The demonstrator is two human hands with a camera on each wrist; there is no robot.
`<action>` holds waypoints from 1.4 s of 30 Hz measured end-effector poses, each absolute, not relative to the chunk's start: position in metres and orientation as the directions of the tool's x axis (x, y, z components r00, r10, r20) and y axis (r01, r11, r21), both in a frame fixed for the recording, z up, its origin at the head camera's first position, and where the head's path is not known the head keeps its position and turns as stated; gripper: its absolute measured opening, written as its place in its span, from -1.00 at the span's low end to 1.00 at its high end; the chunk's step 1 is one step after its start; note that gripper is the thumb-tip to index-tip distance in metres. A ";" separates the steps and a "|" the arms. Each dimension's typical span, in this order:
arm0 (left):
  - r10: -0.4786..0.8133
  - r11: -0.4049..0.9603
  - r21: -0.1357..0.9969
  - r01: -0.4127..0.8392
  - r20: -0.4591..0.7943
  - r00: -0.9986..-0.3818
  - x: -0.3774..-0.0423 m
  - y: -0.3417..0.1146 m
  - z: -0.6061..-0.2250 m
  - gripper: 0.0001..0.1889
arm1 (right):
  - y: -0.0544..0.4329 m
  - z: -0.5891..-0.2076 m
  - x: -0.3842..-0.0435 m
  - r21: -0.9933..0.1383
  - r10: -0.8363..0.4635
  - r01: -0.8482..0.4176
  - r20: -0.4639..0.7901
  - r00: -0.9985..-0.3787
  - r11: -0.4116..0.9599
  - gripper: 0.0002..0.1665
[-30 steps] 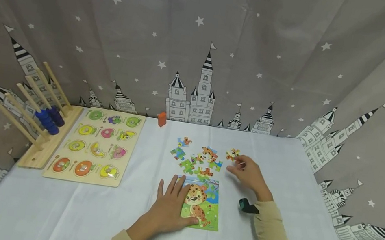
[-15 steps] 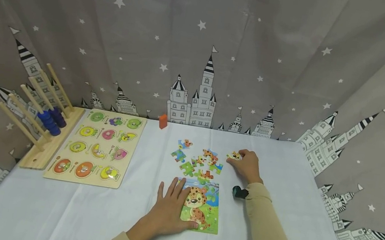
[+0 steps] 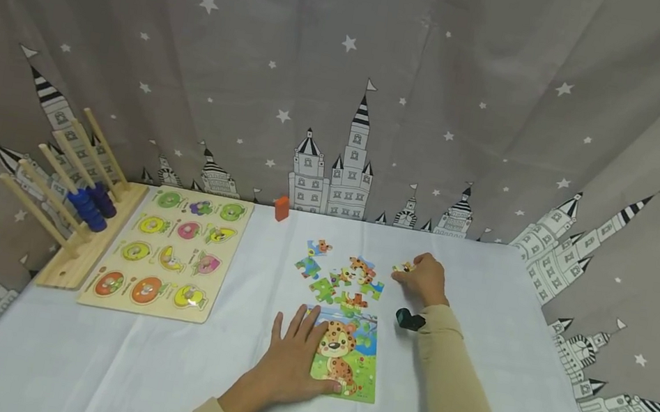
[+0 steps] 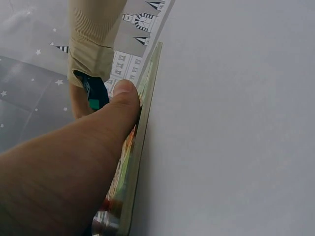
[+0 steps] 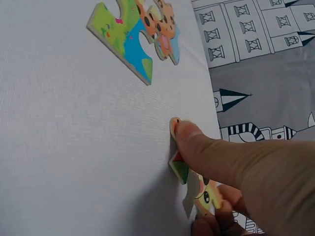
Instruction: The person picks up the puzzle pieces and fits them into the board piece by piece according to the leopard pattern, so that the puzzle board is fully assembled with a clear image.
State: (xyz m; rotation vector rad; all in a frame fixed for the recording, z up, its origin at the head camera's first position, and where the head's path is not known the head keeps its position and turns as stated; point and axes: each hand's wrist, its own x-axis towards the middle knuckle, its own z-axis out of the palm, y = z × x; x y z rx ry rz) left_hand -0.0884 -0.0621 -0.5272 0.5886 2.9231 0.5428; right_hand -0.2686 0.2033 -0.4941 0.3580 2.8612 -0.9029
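My left hand (image 3: pixel 286 358) lies with its fingers spread over the left side of a leopard picture puzzle board (image 3: pixel 361 362), thumb along the lower edge. The left wrist view looks along the board's edge (image 4: pixel 139 147), with the thumb on top. Right of the loose jigsaw pieces, my right hand (image 3: pixel 430 282) pinches a jigsaw piece (image 5: pixel 205 197) printed with part of a leopard face. The thumb lies across its front and the other fingers are behind it, partly hidden. Several loose jigsaw pieces (image 3: pixel 323 289) lie beyond the board, some overlapping in this view.
At the left lies a wooden fruit puzzle board (image 3: pixel 172 237). Beside it stands a wooden peg rack (image 3: pixel 63 274) with blue and purple beads. A small orange block (image 3: pixel 282 208) sits at the table's back edge, in front of a grey castle-print curtain (image 3: pixel 246 81).
My right hand has reached forward to the jigsaw piece at the right, and its fingers have closed on it. The left hand stays on the leopard board. The head view has shifted slightly.
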 end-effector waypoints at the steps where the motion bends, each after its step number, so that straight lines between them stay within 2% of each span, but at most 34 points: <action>1: 0.393 0.860 0.366 0.354 -0.034 -0.919 -0.089 -0.062 -0.527 0.19 | 0.204 -0.494 -0.269 -0.570 0.189 0.259 -0.180 -0.965 0.780 -0.26; 6: 0.395 0.862 0.356 0.361 -0.026 -0.918 -0.092 -0.063 -0.525 0.19 | 0.214 -0.497 -0.269 -0.698 0.213 0.278 -0.181 -0.960 0.660 -0.52; 10: 0.404 0.845 0.387 0.369 -0.012 -0.915 -0.091 -0.066 -0.523 0.14 | 0.224 -0.500 -0.259 -0.780 0.203 0.279 -0.198 -0.959 0.559 -0.56; 12: 0.407 0.836 0.405 0.371 -0.002 -0.914 -0.091 -0.068 -0.524 0.10 | 0.225 -0.499 -0.249 -0.806 0.135 0.226 -0.181 -0.974 0.547 -0.56; 15: 0.412 0.828 0.416 0.377 0.007 -0.911 -0.094 -0.073 -0.526 0.04 | 0.219 -0.492 -0.229 -0.838 -0.035 0.096 -0.136 -0.990 0.538 -0.58; 19: 0.418 0.825 0.410 0.390 0.023 -0.908 -0.099 -0.078 -0.530 -0.03 | 0.200 -0.484 -0.205 -0.863 -0.229 -0.039 -0.090 -0.969 0.504 -0.63; 23: 0.428 0.808 0.423 0.409 0.054 -0.902 -0.103 -0.083 -0.532 -0.16 | 0.177 -0.489 -0.187 -0.848 -0.351 -0.113 -0.090 -0.932 0.517 -0.65; 29: 0.436 0.778 0.448 0.440 0.118 -0.892 -0.105 -0.086 -0.537 -0.33 | 0.147 -0.499 -0.170 -0.739 -0.489 -0.262 -0.103 -0.866 0.621 -0.65; 36: 0.433 0.753 0.471 0.459 0.171 -0.885 -0.106 -0.085 -0.538 -0.39 | 0.132 -0.499 -0.161 -0.666 -0.510 -0.294 -0.151 -0.847 0.686 -0.62; 42: 0.409 0.754 0.475 0.453 0.199 -0.890 -0.105 -0.083 -0.538 -0.55 | 0.128 -0.495 -0.154 -0.623 -0.508 -0.322 -0.142 -0.849 0.713 -0.60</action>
